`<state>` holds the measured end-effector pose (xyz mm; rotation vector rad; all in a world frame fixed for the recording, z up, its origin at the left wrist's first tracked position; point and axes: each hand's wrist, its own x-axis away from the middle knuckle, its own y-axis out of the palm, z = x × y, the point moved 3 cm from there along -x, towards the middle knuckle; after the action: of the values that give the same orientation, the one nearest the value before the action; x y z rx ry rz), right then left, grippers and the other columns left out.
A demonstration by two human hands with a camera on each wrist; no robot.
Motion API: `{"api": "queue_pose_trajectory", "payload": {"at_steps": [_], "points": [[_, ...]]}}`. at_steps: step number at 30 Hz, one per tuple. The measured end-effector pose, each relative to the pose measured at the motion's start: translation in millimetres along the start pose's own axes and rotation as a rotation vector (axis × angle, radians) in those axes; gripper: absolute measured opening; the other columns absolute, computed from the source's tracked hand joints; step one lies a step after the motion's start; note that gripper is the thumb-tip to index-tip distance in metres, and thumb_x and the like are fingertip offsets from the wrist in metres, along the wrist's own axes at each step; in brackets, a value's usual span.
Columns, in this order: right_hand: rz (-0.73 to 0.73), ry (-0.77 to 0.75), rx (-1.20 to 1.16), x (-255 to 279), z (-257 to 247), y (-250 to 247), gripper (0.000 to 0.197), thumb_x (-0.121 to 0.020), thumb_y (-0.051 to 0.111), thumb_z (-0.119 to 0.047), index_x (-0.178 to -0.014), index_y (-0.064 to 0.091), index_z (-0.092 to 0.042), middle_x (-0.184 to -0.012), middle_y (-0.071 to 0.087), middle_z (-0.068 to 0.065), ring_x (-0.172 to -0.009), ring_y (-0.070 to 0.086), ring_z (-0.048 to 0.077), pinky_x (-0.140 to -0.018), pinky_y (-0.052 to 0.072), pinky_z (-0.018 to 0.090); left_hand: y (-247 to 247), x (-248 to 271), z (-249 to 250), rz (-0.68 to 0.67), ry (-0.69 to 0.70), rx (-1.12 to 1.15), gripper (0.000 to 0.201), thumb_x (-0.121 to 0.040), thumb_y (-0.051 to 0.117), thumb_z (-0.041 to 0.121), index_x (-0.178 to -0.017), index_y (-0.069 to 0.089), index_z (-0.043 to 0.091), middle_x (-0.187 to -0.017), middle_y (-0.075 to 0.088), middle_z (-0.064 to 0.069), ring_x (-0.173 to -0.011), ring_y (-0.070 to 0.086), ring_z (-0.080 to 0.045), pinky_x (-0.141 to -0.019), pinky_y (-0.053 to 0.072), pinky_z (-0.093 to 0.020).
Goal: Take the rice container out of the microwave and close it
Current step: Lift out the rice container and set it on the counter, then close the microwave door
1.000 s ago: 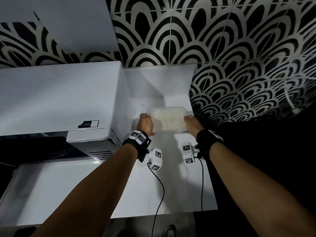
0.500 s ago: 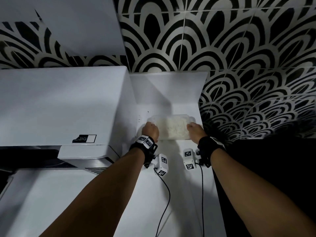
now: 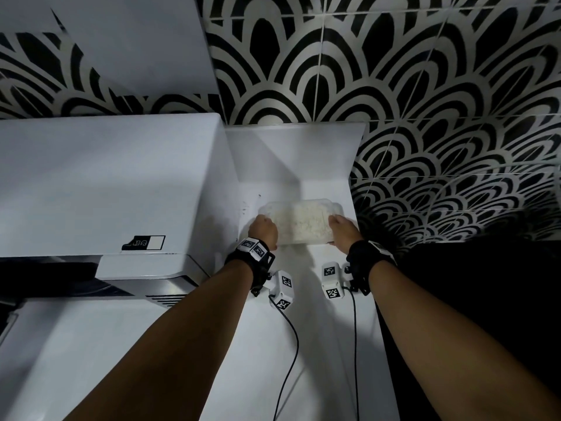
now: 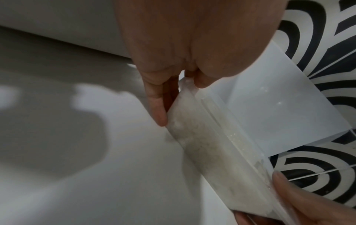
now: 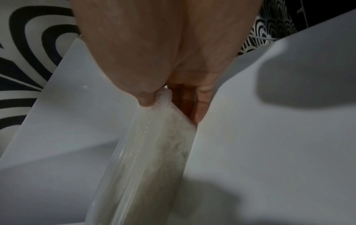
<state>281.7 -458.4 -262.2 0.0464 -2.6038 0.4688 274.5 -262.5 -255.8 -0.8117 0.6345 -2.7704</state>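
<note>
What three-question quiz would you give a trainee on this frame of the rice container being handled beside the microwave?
1. True or false: the rice container is inside the microwave.
2. How many hands hold the container? A) none B) one C) two
3. Fill in: the container is over the white ____.

Key:
1. False; it is out, to the microwave's right.
2. C: left hand and right hand grip its ends.
3. Counter.

One rice container (image 3: 300, 221), one microwave (image 3: 100, 189), two hands
</note>
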Motion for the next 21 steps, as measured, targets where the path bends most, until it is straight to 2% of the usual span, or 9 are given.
{"api": "queue_pose_trajectory", "payload": {"at_steps": [5,9,12,14,16,18,21], "points": [[0.006,-0.004,0.011,0,1,0,0.042,-0.103,0.034,-0.026,-0.123,0.053,0.005,-0.134,0.052,0.031,-0.123,0.051,0.043,-0.101,0.048,0.053,0,-3,-1,0.002,0.031,-0.030,0.039,-0.104,0.033,0.011,-0.135,0.048,-0.007,-0.133,0.058,-0.028,-0.117,0.062,-0.044,-0.092,0.057,-0.052],[0.008,-0.005,-0.013,-1,2,0,0.045,-0.103,0.035,-0.029,-0.125,0.050,0.008,-0.136,0.050,0.031,-0.124,0.051,0.042,-0.101,0.048,0.051,-1,-1,-2,0.011,0.035,-0.079,0.041,-0.104,0.032,0.017,-0.135,0.047,-0.007,-0.137,0.054,-0.029,-0.122,0.057,-0.044,-0.099,0.052,-0.051],[0.012,-0.023,0.055,1,3,0,0.052,-0.101,0.036,-0.038,-0.125,0.051,0.005,-0.128,0.054,0.029,-0.109,0.056,0.036,-0.102,0.045,0.047,-2,11,5,0.079,0.015,-0.128,0.050,-0.104,0.035,0.027,-0.146,0.036,0.000,-0.149,0.042,-0.026,-0.134,0.045,-0.042,-0.110,0.040,-0.045],[0.049,-0.049,0.160,4,4,-1,0.056,-0.099,0.037,-0.042,-0.135,0.046,0.001,-0.134,0.053,0.022,-0.118,0.053,0.033,-0.103,0.039,0.041,-3,21,8,0.113,0.086,-0.221,0.058,-0.102,0.042,0.027,-0.153,0.025,0.005,-0.156,0.032,-0.022,-0.142,0.034,-0.039,-0.112,0.031,-0.044],[0.094,-0.076,0.236,9,3,-3,0.060,-0.099,0.041,-0.039,-0.144,0.037,0.000,-0.144,0.046,0.022,-0.129,0.047,0.035,-0.103,0.037,0.038,-5,33,11,0.116,0.232,-0.335,0.065,-0.099,0.047,0.025,-0.156,0.019,0.010,-0.159,0.026,-0.019,-0.145,0.027,-0.036,-0.115,0.028,-0.044],[0.143,-0.111,0.259,16,-1,-2,0.062,-0.096,0.045,-0.038,-0.144,0.036,-0.001,-0.143,0.046,0.024,-0.129,0.047,0.036,-0.104,0.037,0.039,-8,44,13,0.099,0.338,-0.361,0.066,-0.097,0.050,0.023,-0.156,0.022,0.013,-0.160,0.024,-0.017,-0.146,0.025,-0.035,-0.117,0.028,-0.046],[0.224,-0.190,0.242,40,-17,0,0.065,-0.092,0.049,-0.039,-0.147,0.034,-0.007,-0.147,0.042,0.022,-0.136,0.042,0.035,-0.112,0.035,0.045,-18,68,21,0.074,0.459,-0.358,0.061,-0.095,0.052,0.022,-0.152,0.033,0.013,-0.159,0.027,-0.016,-0.146,0.027,-0.034,-0.120,0.026,-0.043]]}}
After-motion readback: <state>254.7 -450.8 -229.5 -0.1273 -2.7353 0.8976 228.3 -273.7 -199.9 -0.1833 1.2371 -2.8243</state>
